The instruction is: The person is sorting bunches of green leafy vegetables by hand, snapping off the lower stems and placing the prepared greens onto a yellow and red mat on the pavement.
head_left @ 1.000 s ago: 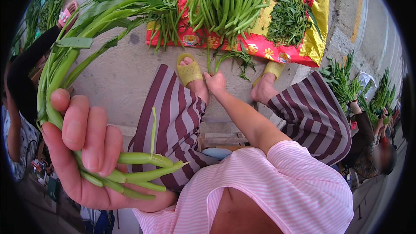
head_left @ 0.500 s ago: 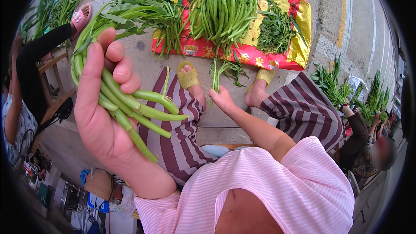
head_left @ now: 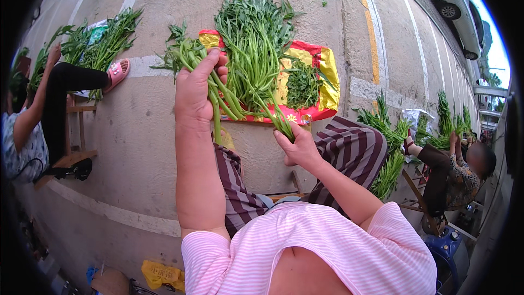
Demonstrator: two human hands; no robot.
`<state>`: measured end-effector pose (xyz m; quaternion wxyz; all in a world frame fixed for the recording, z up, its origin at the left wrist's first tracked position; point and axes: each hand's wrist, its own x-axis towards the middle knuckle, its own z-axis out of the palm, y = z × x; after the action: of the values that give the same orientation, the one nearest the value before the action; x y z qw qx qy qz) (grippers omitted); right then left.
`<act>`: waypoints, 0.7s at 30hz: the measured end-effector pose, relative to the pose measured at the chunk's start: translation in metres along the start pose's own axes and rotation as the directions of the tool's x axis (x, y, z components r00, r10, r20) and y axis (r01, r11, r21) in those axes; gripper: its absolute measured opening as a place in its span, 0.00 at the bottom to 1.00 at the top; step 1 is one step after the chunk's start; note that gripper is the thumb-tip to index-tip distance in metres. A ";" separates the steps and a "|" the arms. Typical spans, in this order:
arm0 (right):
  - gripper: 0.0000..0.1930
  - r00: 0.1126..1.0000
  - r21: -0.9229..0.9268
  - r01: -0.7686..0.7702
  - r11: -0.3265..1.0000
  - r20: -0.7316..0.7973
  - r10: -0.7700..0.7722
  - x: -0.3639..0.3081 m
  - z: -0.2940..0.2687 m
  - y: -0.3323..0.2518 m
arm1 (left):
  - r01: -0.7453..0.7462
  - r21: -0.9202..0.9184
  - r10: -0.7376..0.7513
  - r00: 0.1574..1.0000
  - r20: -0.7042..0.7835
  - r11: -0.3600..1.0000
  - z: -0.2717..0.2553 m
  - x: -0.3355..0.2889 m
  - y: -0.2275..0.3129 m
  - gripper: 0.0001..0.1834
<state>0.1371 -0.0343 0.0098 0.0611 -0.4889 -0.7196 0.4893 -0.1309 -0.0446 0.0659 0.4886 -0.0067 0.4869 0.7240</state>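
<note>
My left hand (head_left: 194, 93) is closed around a bunch of water spinach (head_left: 225, 104), whose cut stem ends point down toward me while its leaves lie beyond the hand. In my right hand (head_left: 300, 147), the fingers pinch a few water spinach stems (head_left: 280, 121) near their lower ends; their upper parts run into the pile. That large pile of water spinach (head_left: 248, 43) lies on a red and yellow plastic sheet (head_left: 329, 84), leaves pointing away from me. Right of it, a smaller heap of loose leaves (head_left: 302, 86) rests on the same sheet.
A seated person (head_left: 33, 136) in black trousers is at the left, beside more greens (head_left: 109, 35). Another seated person (head_left: 461, 177) handles greens at the right. A yellow plastic bag (head_left: 162, 275) lies behind me; a car (head_left: 453, 5) stands far right.
My left hand has gone from close to the camera out over the left of the pile, still holding its bunch. My right hand now grips stems at the pile's near edge. The view has shifted.
</note>
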 end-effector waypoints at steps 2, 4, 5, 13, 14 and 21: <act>0.13 0.958 -0.107 0.233 0.966 -0.142 -0.247 0.008 -0.028 -0.011 | 0.001 0.076 -0.005 0.999 0.048 0.997 0.012 0.002 -0.005 0.07; 0.12 0.930 -0.332 0.258 0.907 -0.169 -0.326 0.014 -0.058 -0.025 | 0.000 0.129 -0.012 0.996 0.088 0.992 0.026 0.002 -0.010 0.07; 0.12 0.906 -0.407 0.270 0.872 -0.199 -0.374 0.014 -0.068 -0.039 | 0.002 0.161 -0.019 0.995 0.102 0.987 0.030 0.002 -0.014 0.07; 0.15 0.998 0.435 0.023 0.900 -0.068 0.007 0.060 -0.115 -0.045 | -0.019 0.303 -0.038 0.982 0.184 0.953 0.062 0.018 -0.042 0.08; 0.15 0.999 0.543 -0.033 0.839 0.009 0.034 0.064 -0.119 -0.048 | -0.017 0.306 -0.040 0.983 0.181 0.952 0.064 0.019 -0.042 0.08; 0.15 0.912 0.888 -0.320 0.330 0.383 -0.144 0.099 -0.140 -0.038 | -0.031 0.250 -0.011 0.986 0.165 0.968 0.081 0.026 -0.048 0.09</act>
<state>0.1405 0.1301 0.0721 0.1576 -0.2925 -0.2720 0.9031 -0.0732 0.0335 0.0622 0.5203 0.1179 0.5327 0.6570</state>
